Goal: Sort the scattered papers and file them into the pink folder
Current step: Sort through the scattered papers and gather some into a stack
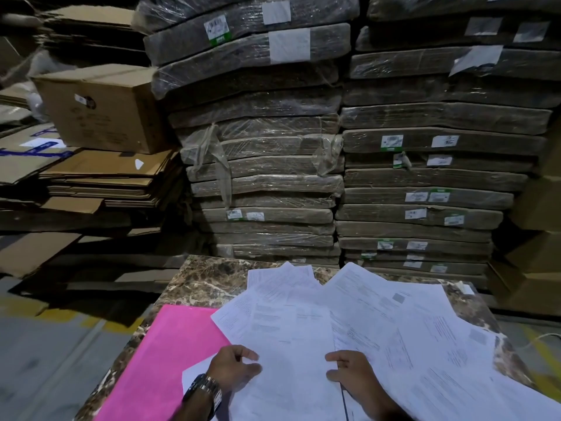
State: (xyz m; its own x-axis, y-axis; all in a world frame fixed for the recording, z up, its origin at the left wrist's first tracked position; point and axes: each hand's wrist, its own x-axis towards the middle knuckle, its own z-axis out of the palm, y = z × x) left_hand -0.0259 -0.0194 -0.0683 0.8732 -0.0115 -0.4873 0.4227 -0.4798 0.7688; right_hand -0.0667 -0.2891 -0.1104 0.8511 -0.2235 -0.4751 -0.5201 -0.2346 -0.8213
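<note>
We stand in a dim storeroom, with wrapped cardboard bundles stacked high behind a marble-patterned table. A brown cardboard box sits on flattened cartons to the left.

The papers lie fanned and overlapping across the middle and right of the table, some reaching over its far edge. The pink folder lies flat and closed on the near left, its right edge tucked under the nearest sheets.

Our left hand, with a wristwatch on it, and our right hand rest on the left and right sides of the top sheet. On each hand the forefinger and thumb lie on the paper and the fingers are loosely curled. We cannot tell whether any finger is hooked under an edge, so the hands may be pinching the sheet or only pressing on it.

We judge the sheets to be light, limp and slippery against one another. They should handle best if we square them into a stack and lift by two opposite edges, since one corner would let them sag or fan. The folder looks thin and flexible, and the papers lying over its edge need to be moved off it before it will open. The bundles stand clear of our reach.
</note>
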